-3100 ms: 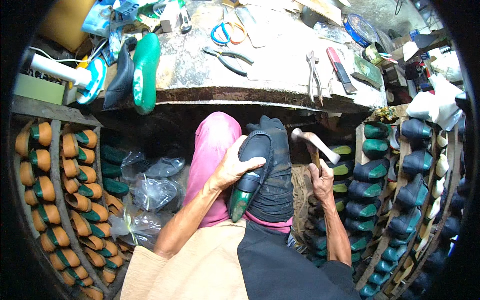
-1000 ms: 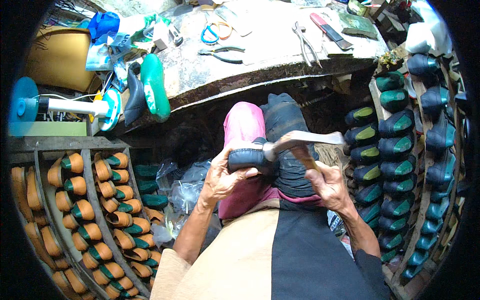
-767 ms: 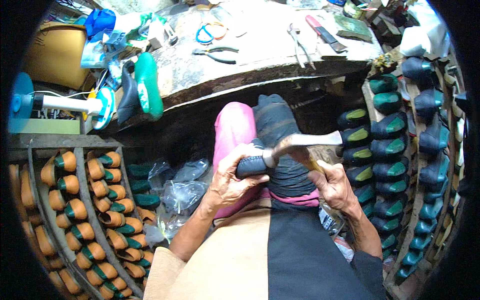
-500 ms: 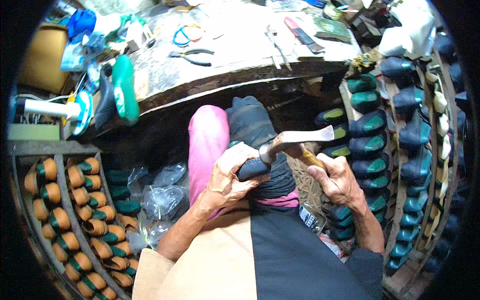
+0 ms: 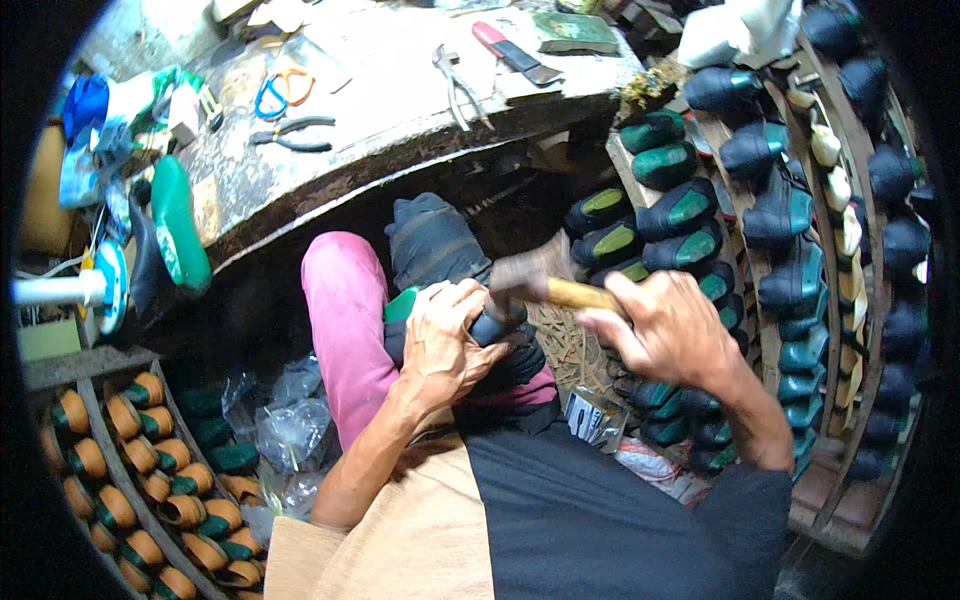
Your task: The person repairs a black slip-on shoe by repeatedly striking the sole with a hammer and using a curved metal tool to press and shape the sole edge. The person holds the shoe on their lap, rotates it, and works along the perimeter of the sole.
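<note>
My left hand point(image 5: 438, 338) is closed around a dark shoe point(image 5: 494, 326) with a green part point(image 5: 401, 306) showing past the fingers; most of the shoe is hidden by the hand. It rests over my thigh, beside a knee wrapped in dark cloth point(image 5: 432, 240). In my right hand point(image 5: 668, 328), fingers wrapped round the wooden handle, is a hammer point(image 5: 578, 294). Its metal head is blurred by motion and lies at the near end of the shoe; I cannot tell whether they touch.
Ahead stands a workbench point(image 5: 330, 180) bearing pliers point(image 5: 292, 133), scissors point(image 5: 284, 90), pincers point(image 5: 460, 85) and a red-handled knife point(image 5: 515, 55). A green shoe last point(image 5: 180, 225) is at its left end. Racks of tan shoes point(image 5: 145, 455) and dark shoes point(image 5: 790, 275) flank me.
The view has turned to the right, so the bench and racks sit further left. The hammer head has come from above to the shoe's end. My left hand keeps its hold.
</note>
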{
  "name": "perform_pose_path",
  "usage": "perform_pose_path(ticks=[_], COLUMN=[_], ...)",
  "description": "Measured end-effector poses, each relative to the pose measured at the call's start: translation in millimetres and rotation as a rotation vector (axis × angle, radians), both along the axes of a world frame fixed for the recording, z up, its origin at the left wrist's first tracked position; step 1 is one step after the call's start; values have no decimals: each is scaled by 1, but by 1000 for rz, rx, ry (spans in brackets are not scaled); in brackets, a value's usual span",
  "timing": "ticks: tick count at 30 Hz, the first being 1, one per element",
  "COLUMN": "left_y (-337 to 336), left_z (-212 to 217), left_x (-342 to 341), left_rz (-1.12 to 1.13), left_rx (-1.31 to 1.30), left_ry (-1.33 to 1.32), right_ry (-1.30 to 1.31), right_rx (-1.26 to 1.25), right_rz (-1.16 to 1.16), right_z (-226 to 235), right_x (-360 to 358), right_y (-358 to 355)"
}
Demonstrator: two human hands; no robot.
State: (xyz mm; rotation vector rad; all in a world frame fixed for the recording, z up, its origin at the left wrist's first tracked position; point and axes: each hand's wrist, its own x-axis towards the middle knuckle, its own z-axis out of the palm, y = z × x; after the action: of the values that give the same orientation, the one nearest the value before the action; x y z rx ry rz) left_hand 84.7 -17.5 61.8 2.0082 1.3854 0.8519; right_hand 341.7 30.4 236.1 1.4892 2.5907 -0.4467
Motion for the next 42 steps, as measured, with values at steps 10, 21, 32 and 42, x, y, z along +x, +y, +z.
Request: perform_pose_path(ticks=[10, 21, 32, 42], left_y=[-27, -48, 32, 32], left_z=[9, 19, -13, -61], left_x=[-53, -121, -94, -68], left_rz=[-43, 286, 442, 264], left_rx=[-125, -471, -299, -357], left_ry=[-277, -821, -609, -697], right_ry=[106, 490, 534, 323], right_rx=[37, -276, -15, -85], right_rz=[58, -536, -559, -663], right_z=[-23, -194, -270, -335], right_x=[-29, -24, -13, -3], right_y=[-1, -69, -12, 56])
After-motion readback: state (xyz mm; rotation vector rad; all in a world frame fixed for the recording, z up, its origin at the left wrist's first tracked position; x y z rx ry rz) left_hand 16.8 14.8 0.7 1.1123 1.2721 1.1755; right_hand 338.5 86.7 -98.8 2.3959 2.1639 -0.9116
